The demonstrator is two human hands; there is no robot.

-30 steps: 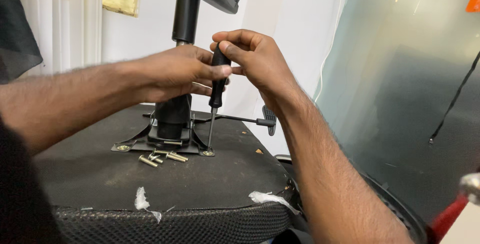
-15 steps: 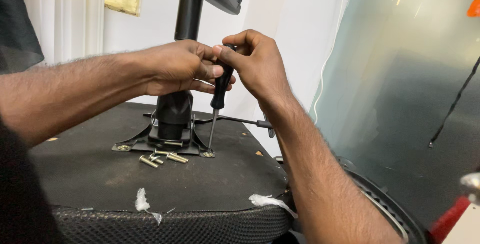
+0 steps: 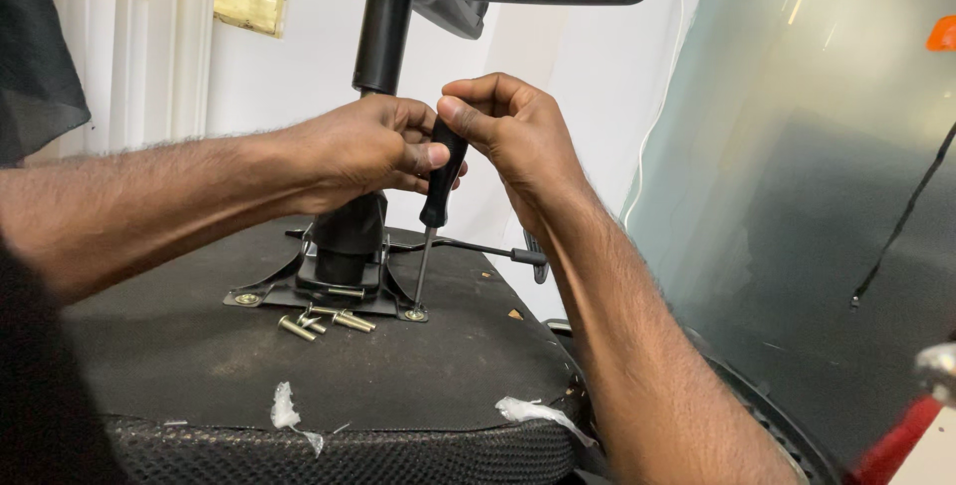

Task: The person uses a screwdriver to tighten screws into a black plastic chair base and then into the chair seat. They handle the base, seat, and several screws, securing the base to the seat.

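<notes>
A black-handled screwdriver (image 3: 439, 186) stands upright, its tip in a screw at the front right corner of the black metal mounting plate (image 3: 261, 295) on an upturned office chair seat (image 3: 329, 375). My right hand (image 3: 513, 131) wraps the top of the handle. My left hand (image 3: 363, 151) grips the handle from the left, thumb pressed on it. Behind my hands the black gas-lift column (image 3: 380, 32) rises to the chair base.
Several loose brass-coloured bolts (image 3: 324, 323) lie on the seat just in front of the plate. A lever with a black knob (image 3: 528, 256) sticks out to the right. White scraps (image 3: 284, 410) lie on the seat edge. A grey-green panel (image 3: 817, 196) stands to the right.
Both hands stay on the screwdriver; the fingers have shifted around the handle as it is turned. The view has come slightly closer.
</notes>
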